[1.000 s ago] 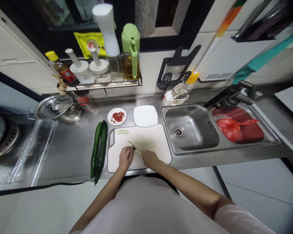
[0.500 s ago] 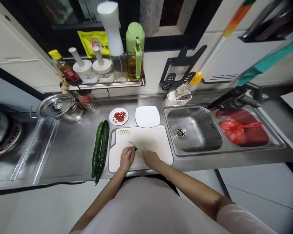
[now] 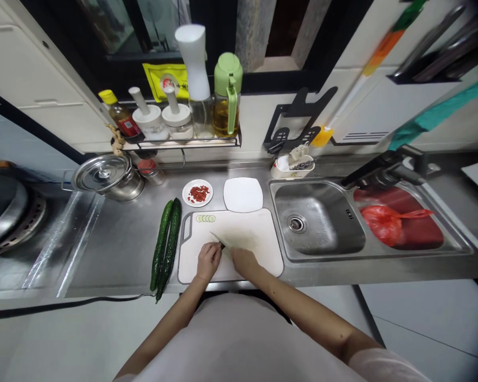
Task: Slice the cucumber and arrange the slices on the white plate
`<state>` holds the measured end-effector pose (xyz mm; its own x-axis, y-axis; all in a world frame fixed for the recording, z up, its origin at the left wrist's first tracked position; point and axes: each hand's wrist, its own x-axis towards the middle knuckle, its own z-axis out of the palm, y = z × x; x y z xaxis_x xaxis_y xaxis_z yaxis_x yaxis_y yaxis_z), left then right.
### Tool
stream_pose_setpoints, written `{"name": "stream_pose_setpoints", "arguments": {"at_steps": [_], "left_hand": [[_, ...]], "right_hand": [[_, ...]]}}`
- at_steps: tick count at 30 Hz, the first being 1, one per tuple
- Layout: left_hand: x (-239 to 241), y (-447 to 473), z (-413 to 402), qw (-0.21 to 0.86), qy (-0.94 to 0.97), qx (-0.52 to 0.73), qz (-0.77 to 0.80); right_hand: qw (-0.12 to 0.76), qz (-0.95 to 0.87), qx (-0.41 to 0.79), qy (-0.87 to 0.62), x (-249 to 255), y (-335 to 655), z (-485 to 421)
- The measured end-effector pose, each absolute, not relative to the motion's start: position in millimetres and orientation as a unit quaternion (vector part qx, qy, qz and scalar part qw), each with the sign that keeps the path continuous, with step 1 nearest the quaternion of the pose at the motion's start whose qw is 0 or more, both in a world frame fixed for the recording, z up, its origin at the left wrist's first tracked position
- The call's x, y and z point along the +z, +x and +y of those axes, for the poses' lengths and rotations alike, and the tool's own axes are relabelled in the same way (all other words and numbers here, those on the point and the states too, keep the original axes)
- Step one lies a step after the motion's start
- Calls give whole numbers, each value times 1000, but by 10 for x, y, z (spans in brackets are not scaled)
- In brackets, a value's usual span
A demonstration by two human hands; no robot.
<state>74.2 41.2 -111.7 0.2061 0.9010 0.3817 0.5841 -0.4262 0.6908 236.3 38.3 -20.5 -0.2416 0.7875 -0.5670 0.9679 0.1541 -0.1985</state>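
Note:
A white cutting board [image 3: 263, 228] with a grey edge lies in front of me. Over its middle, my right hand [image 3: 244, 262] is closed around a knife [image 3: 219, 240], whose blade points up and to the left. My left hand [image 3: 209, 260] has its fingers closed at the board's left half, beside the blade. By its fingertips shows a small dark piece [image 3: 222, 245], too small to name. Several thin cucumber slices [image 3: 206, 218] lie in a row at the board's upper left. Two whole cucumbers [image 3: 166, 246] rest on the counter left of the board.
Behind the board stand a small plate of chopped red bits [image 3: 187, 187] and a white square plate [image 3: 242, 193]. A double sink [image 3: 318, 212] with a red plastic bag [image 3: 382, 223] is on the right. Farther left are a lidded pot [image 3: 103, 178] and a stove [image 3: 35, 217].
The view has tilted slightly, so everything sits a little lower in the picture. Both hands and the knife stay at nearly the same place over the board.

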Motion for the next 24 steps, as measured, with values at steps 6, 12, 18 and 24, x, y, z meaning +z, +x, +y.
{"name": "stream_pose_setpoints", "arguments": {"at_steps": [6, 12, 18, 24], "left_hand": [[-1082, 753, 402, 208, 746, 389, 499], [-1019, 782, 386, 244, 717, 378, 532], [-887, 761, 363, 302, 612, 411, 605], [-604, 567, 663, 391, 454, 457, 658]], "right_hand": [[148, 745, -242, 604, -289, 2385, 331], [110, 747, -225, 616, -238, 2496, 344], [78, 763, -99, 634, -84, 2696, 326], [-63, 799, 74, 593, -53, 2945, 292]]}}
